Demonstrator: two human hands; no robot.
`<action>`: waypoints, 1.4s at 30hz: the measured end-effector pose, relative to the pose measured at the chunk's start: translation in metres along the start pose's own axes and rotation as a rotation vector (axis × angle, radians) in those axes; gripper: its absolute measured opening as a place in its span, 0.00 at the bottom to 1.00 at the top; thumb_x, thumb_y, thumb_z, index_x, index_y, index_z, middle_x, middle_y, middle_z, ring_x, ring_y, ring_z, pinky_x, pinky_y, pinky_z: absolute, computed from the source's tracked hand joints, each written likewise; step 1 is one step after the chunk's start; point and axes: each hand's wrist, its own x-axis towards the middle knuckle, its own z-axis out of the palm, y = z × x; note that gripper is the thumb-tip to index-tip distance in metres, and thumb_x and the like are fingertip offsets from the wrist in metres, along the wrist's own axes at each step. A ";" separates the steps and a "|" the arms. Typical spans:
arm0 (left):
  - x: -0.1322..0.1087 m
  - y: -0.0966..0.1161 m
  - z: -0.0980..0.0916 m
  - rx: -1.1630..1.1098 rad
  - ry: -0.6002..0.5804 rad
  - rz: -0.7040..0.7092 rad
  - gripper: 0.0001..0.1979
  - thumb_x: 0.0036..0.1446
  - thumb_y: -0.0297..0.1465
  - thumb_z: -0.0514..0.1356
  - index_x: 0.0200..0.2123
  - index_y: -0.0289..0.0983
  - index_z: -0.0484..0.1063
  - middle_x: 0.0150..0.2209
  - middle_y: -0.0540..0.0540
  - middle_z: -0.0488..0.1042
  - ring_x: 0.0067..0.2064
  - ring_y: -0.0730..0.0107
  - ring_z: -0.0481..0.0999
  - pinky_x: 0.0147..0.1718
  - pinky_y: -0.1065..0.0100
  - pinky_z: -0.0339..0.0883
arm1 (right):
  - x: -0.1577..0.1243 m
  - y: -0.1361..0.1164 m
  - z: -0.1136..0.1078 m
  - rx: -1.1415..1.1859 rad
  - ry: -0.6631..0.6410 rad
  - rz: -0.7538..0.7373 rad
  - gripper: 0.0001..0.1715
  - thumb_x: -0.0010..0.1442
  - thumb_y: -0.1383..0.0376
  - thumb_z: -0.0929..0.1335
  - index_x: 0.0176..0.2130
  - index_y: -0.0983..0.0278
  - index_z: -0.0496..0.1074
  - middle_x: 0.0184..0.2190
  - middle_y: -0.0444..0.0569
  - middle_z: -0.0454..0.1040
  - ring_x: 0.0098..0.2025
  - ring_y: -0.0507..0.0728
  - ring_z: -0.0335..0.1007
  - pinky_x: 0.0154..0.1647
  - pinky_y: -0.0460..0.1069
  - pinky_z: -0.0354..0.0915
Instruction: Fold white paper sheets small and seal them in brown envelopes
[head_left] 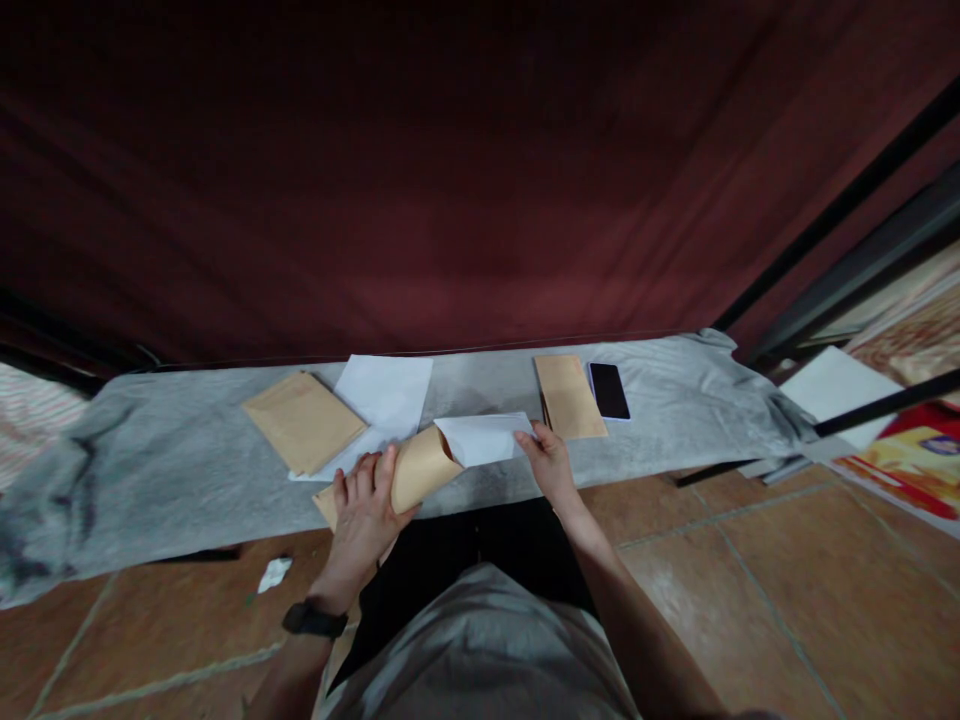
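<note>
My left hand [365, 510] is closed round a brown paper envelope [421, 468], whose mouth gapes toward the right. A folded white sheet of paper [484, 440] sits partly inside that mouth. Its right end is pinched between the thumb and fingers of my right hand [551, 460]. To the left lies a stack of brown envelopes [306, 422], overlapping white paper sheets [386, 392]. On the right, a smaller pile of brown envelopes [571, 397] rests beside a dark-screened phone [609, 391].
A grey cloth [675, 400] covers the narrow bench. Behind it hangs a dark red curtain [450, 200]. Black metal bars [855, 205] stand at the right, near a red and yellow package [911, 460]. A white scrap [274, 574] lies on the tiled floor.
</note>
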 end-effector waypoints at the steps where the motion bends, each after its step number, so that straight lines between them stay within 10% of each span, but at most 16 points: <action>1: 0.001 0.000 0.001 -0.006 -0.005 -0.002 0.51 0.54 0.38 0.64 0.73 0.35 0.40 0.63 0.29 0.62 0.65 0.40 0.59 0.66 0.36 0.42 | -0.001 0.001 0.000 -0.025 -0.019 -0.010 0.18 0.61 0.50 0.67 0.32 0.61 0.73 0.26 0.42 0.71 0.29 0.54 0.64 0.31 0.46 0.61; 12: 0.002 -0.002 0.007 -0.046 -0.026 0.027 0.51 0.53 0.37 0.65 0.73 0.35 0.41 0.63 0.29 0.62 0.66 0.39 0.59 0.66 0.36 0.41 | 0.013 0.003 -0.019 -0.279 -0.182 -0.008 0.11 0.60 0.58 0.67 0.31 0.61 0.74 0.23 0.42 0.73 0.26 0.53 0.66 0.28 0.46 0.60; 19: 0.016 0.013 0.005 -0.123 0.001 0.084 0.52 0.55 0.42 0.66 0.73 0.36 0.39 0.64 0.29 0.60 0.68 0.40 0.56 0.66 0.35 0.40 | 0.005 0.000 0.004 -0.203 -0.115 0.041 0.17 0.64 0.56 0.65 0.30 0.62 0.75 0.22 0.43 0.71 0.25 0.53 0.65 0.26 0.46 0.59; 25: 0.023 0.033 0.010 -0.181 0.006 0.131 0.59 0.49 0.42 0.70 0.73 0.35 0.38 0.66 0.29 0.58 0.70 0.38 0.53 0.67 0.36 0.41 | -0.006 -0.007 0.028 -0.189 -0.146 0.022 0.10 0.62 0.65 0.67 0.32 0.62 0.78 0.42 0.49 0.77 0.46 0.56 0.74 0.48 0.48 0.67; 31: 0.026 0.041 0.009 -0.211 -0.005 0.177 0.57 0.50 0.39 0.69 0.73 0.36 0.38 0.65 0.29 0.58 0.70 0.37 0.54 0.67 0.36 0.42 | -0.009 -0.006 0.033 -0.273 -0.274 0.111 0.14 0.64 0.66 0.66 0.28 0.62 0.75 0.37 0.47 0.75 0.39 0.53 0.73 0.44 0.46 0.68; 42: 0.034 0.041 0.010 -0.192 0.010 0.245 0.54 0.52 0.39 0.69 0.73 0.35 0.41 0.63 0.28 0.62 0.68 0.39 0.58 0.67 0.37 0.42 | -0.013 0.003 0.029 -0.150 -0.042 0.034 0.04 0.58 0.65 0.67 0.34 0.60 0.74 0.34 0.45 0.73 0.34 0.54 0.71 0.39 0.49 0.68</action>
